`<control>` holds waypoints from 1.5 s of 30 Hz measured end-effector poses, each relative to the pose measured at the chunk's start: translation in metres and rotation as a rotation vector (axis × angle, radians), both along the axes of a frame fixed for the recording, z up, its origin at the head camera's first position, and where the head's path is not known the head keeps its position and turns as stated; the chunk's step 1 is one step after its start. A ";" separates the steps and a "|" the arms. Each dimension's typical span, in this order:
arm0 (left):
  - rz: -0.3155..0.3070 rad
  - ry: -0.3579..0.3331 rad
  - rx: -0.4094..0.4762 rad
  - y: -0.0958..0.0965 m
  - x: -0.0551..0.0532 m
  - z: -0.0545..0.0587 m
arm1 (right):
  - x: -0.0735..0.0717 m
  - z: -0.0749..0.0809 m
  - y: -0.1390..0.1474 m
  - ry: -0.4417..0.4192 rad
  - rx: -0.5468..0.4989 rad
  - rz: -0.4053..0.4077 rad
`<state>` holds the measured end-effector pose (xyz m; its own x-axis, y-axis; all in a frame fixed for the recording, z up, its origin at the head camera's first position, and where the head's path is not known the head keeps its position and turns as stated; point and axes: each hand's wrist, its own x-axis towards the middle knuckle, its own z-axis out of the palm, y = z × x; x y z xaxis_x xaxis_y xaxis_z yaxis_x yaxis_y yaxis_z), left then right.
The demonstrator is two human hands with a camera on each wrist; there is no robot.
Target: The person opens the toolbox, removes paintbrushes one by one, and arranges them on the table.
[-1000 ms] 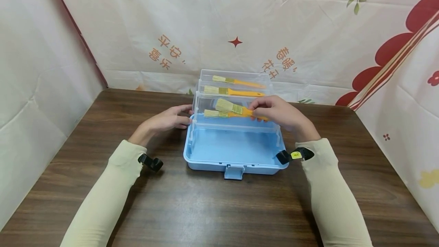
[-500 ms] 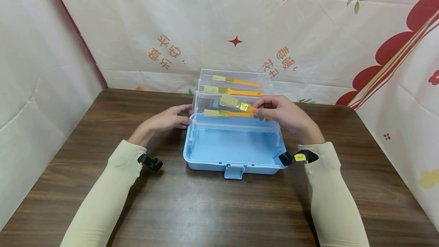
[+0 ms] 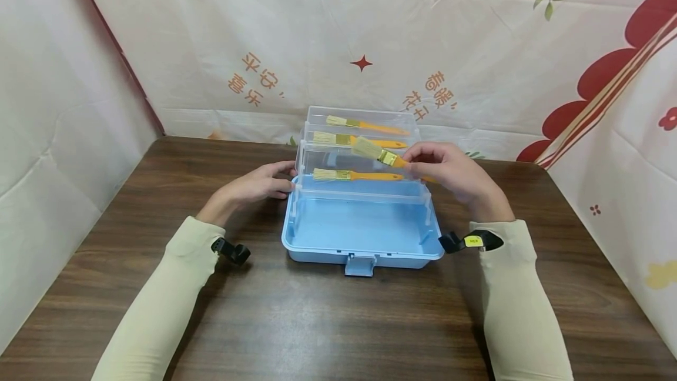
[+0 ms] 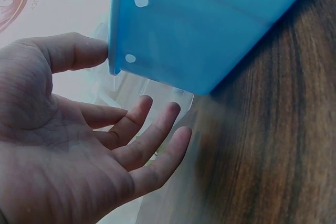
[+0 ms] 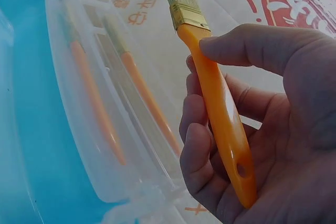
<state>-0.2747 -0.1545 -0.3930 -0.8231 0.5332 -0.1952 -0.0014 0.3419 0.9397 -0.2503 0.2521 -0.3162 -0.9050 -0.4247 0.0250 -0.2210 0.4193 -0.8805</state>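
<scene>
My right hand (image 3: 452,172) holds a paintbrush (image 5: 218,98) by its orange handle, thumb on one side and fingers on the other, above the right part of a blue toolbox (image 3: 359,225). The bristles of that brush point up and left in the head view. Three more paintbrushes lie in the box's clear tiers: a low one (image 3: 359,175), a middle one (image 3: 338,138) and a top one (image 3: 367,125). At the box's back left corner is my left hand (image 4: 73,129); its thumb touches the blue rim and its other fingers are loosely bent, gripping nothing.
The toolbox's latch (image 3: 360,266) hangs down at its front. Beneath everything is a dark wooden table (image 3: 317,322). A printed cloth backdrop (image 3: 211,34) stands behind and at both sides. Each wrist carries a black camera strap.
My right hand has moved to the right and slightly up, carrying the paintbrush away from the low tier's brush, which shows fully now. The left hand stays where it was.
</scene>
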 end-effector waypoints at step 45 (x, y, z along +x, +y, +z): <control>0.001 0.001 0.012 0.002 0.003 0.001 | -0.001 0.000 0.052 -0.029 -0.040 -0.178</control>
